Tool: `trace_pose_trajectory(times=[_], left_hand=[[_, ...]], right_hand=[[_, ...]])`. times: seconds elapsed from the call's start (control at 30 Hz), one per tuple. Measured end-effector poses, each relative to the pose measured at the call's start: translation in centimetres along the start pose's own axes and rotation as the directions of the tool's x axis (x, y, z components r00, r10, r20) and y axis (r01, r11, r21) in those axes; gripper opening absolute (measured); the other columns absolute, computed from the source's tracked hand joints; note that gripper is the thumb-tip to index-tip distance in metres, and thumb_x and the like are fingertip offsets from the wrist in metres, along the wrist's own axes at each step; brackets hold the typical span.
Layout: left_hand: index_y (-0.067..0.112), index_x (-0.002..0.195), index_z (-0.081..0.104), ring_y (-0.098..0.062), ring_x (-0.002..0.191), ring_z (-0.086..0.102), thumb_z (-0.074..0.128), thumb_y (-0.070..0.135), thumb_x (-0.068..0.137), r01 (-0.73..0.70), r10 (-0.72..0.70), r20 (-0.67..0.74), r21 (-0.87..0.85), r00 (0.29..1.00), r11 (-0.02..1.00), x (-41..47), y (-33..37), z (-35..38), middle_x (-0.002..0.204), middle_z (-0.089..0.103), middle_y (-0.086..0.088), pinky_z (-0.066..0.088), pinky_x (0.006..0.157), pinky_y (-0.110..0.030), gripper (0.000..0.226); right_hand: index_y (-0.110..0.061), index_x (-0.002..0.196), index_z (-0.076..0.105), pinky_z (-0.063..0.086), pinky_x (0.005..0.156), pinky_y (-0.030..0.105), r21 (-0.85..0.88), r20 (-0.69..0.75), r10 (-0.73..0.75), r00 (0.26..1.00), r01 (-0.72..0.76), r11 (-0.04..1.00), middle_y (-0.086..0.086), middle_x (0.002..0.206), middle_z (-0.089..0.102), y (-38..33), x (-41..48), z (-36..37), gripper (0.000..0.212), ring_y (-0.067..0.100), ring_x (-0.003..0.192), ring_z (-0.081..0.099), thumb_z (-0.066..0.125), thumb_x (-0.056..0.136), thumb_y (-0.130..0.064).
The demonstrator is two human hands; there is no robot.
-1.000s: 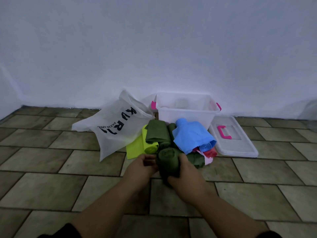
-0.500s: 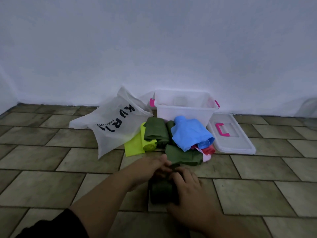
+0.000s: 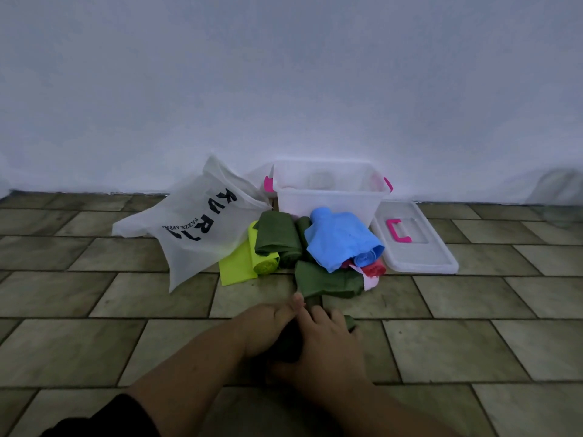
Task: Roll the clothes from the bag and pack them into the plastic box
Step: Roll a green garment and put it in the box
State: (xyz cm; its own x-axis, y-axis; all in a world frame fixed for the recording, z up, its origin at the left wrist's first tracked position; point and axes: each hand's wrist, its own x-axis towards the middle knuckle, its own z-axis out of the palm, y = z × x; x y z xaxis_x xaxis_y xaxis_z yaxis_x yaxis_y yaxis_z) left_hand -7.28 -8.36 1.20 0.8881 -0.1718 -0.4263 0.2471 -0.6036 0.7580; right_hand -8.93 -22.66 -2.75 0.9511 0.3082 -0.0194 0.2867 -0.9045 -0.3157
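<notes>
A: hands?
B: left hand (image 3: 265, 326) and right hand (image 3: 328, 345) both pressed onto a dark green garment (image 3: 348, 321) on the tiled floor (image 3: 94, 342), near centre; fingers curled around it; cloth mostly hidden under them.
A: rest of the clothes?
B: pile just beyond the hands: green rolls (image 3: 277, 238), yellow piece (image 3: 239, 268), blue shirt (image 3: 337, 239), red and pink bits; white bag (image 3: 195, 225) left of pile; plastic box (image 3: 328, 197) far, against the wall; its lid (image 3: 413, 244) flat on the right.
</notes>
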Motion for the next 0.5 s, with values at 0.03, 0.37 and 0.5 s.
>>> trace_pose_trajectory(times=[0.03,0.37,0.5], left_hand=[[0.029,0.130,0.055,-0.018,0.120,0.051,0.017,0.080,0.067,0.002,-0.002,0.001,0.028,1.000,1.000,0.0,0.0,0.1,0.134,0.055,-0.005,0.039,0.105,-0.037,0.090],[0.045,0.131,0.047,-0.012,0.121,0.049,0.022,0.068,0.089,-0.101,0.099,0.019,0.158,0.995,0.982,0.5,-1.0,0.6,0.137,0.053,0.004,0.037,0.101,-0.031,0.055],[0.044,0.131,0.043,-0.001,0.111,0.048,0.040,0.050,0.094,-0.245,0.267,-0.052,0.258,0.962,0.934,0.1,-2.0,1.1,0.132,0.051,0.014,0.037,0.087,-0.020,0.038]], right_hand=[[-0.045,0.141,-0.001,0.032,0.091,0.053,-0.015,0.002,-0.009,1.000,0.009,1.000,-0.014,0.123,0.044,0.1,0.0,0.0,0.108,0.021,0.121,0.033,0.044,0.050,-0.081],[-0.032,0.143,0.012,0.033,0.093,0.047,-0.059,0.118,-0.123,0.985,0.131,0.990,-0.009,0.142,0.040,1.6,0.7,-1.2,0.092,0.022,0.126,0.036,0.038,0.065,-0.071],[-0.024,0.133,0.028,0.027,0.096,0.054,-0.140,0.163,-0.147,0.976,0.171,0.975,-0.003,0.135,0.044,1.1,0.9,-2.1,0.062,0.024,0.116,0.043,0.037,0.079,-0.052]])
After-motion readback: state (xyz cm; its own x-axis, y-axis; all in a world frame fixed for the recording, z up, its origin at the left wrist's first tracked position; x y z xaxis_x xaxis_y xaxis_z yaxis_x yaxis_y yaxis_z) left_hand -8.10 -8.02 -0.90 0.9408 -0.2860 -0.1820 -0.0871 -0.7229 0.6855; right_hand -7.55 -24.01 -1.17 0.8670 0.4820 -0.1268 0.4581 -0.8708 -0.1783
